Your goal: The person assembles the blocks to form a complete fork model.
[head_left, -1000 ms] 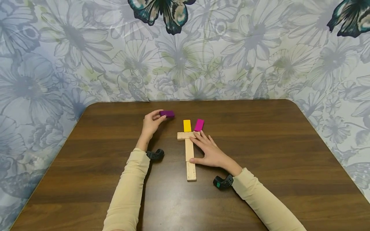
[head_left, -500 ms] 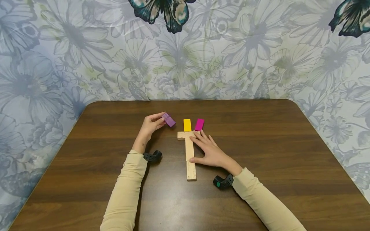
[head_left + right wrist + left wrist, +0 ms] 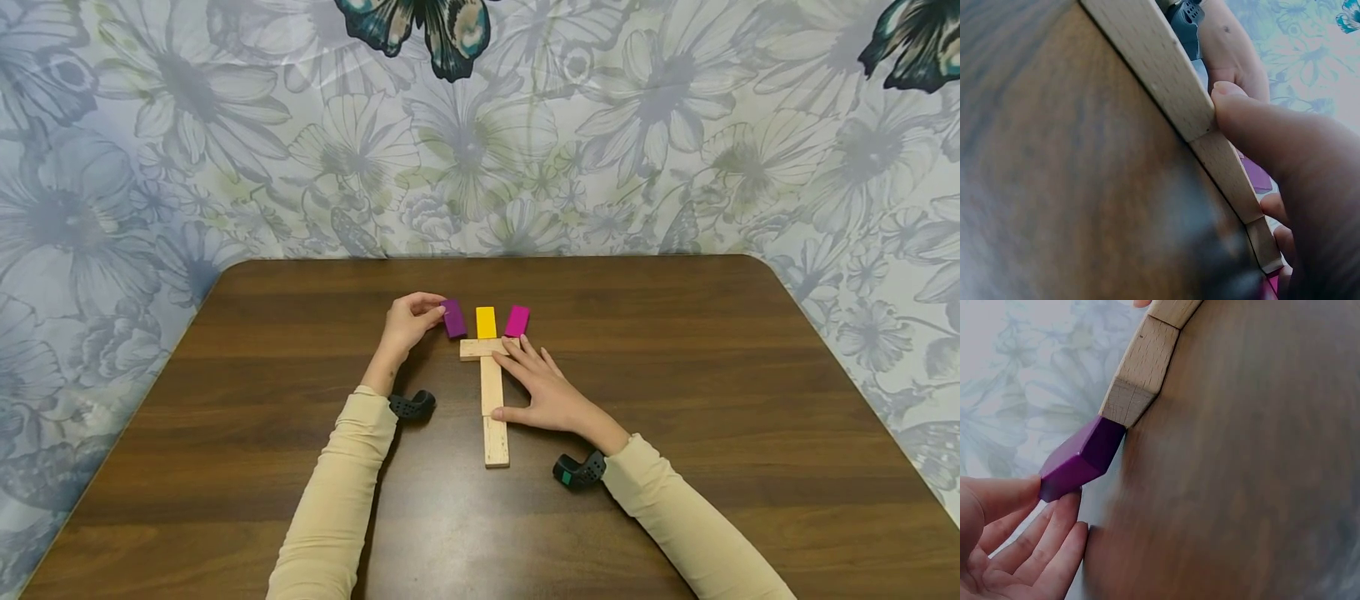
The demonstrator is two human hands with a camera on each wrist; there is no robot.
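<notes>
My left hand (image 3: pixel 407 327) pinches a purple block (image 3: pixel 453 319) between thumb and fingers. The block slants beside the left end of a crosswise plain wooden block (image 3: pixel 472 350); in the left wrist view the purple block (image 3: pixel 1082 456) overlaps the corner of that wood. Spread fingers of my right hand (image 3: pixel 551 396) rest on the crosswise block's right end, while the thumb touches near the joint of two lengthwise wooden blocks (image 3: pixel 491 387) below it. A yellow block (image 3: pixel 486 322) stands against the crosswise block's far side. Right of it, a magenta block (image 3: pixel 517 321) leans outward near my fingertips.
All the blocks lie on a brown wooden table (image 3: pixel 675 350) with rounded far corners. Behind it hangs a flowered backdrop (image 3: pixel 465 167) with butterflies. Dark wrist-worn devices, such as the left one (image 3: pixel 412 406), sit at both cuffs.
My left hand has moved right and turned the purple block from lying sideways to nearly lengthwise, bringing it up to the crosswise block's left end. The right hand has stayed in place.
</notes>
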